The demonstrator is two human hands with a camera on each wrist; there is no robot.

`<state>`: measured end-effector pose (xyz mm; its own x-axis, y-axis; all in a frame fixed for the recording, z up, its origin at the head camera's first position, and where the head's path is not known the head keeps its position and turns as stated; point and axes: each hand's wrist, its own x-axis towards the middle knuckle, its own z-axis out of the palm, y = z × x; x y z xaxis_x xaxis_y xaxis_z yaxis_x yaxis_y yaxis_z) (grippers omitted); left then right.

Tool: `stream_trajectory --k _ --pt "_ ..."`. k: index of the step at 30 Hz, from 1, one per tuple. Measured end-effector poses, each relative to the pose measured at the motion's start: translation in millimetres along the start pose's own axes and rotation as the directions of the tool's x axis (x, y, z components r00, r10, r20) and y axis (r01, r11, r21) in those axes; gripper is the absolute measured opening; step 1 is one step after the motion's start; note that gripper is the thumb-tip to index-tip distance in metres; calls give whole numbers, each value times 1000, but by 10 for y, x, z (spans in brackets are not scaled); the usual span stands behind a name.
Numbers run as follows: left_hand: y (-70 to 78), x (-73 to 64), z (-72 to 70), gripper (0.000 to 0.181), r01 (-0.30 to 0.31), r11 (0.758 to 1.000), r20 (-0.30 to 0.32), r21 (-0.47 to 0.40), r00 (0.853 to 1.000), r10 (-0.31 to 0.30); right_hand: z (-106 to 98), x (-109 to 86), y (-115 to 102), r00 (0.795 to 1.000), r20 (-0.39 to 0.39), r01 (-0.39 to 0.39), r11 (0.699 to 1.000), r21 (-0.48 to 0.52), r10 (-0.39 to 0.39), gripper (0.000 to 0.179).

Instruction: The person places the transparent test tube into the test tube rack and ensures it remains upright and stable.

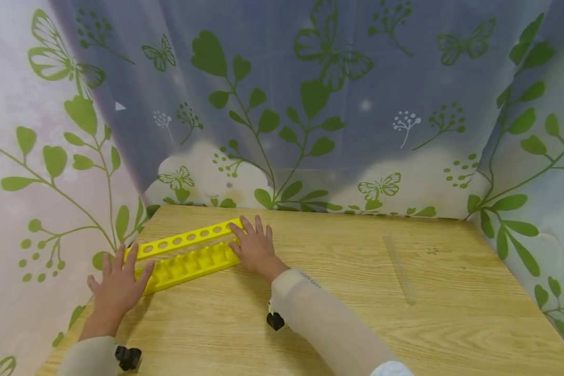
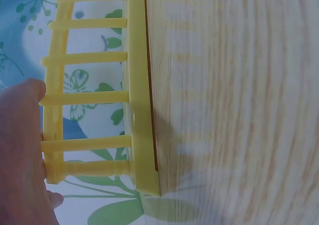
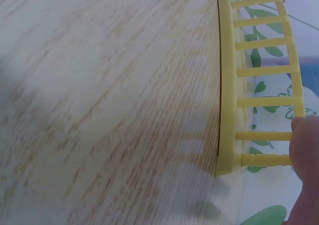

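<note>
A yellow test tube rack [image 1: 188, 237] stands upright at the left rear of the wooden table, slanting across it. Round holes run along its top bar, and thin crossbars [image 2: 89, 99] show in the left wrist view. At the rack's left end, my left hand [image 1: 117, 287] rests with fingers spread and extended, the thumb toward the front. My right hand [image 1: 256, 248] touches the opposite end, its fingertips over the top bar and the thumb in front. In the right wrist view, part of that hand [image 3: 306, 145] meets the top bar.
A long, clear, narrow tube [image 1: 399, 269] lies on the table [image 1: 329, 303] to the right. Beside it is a cluster of small clear pieces [image 1: 432, 250]. Patterned curtains [image 1: 282, 130] with leaves and butterflies hang along the table's back and sides.
</note>
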<state>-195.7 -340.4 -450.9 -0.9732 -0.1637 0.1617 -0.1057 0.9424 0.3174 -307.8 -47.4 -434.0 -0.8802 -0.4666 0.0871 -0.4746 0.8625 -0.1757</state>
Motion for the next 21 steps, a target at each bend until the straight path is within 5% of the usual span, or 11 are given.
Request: stream_trajectory --k 21 --pt "11 -13 -45 77 24 1000 7 0 1000 -24 37 31 -10 998 -56 -22 996 -81 18 48"
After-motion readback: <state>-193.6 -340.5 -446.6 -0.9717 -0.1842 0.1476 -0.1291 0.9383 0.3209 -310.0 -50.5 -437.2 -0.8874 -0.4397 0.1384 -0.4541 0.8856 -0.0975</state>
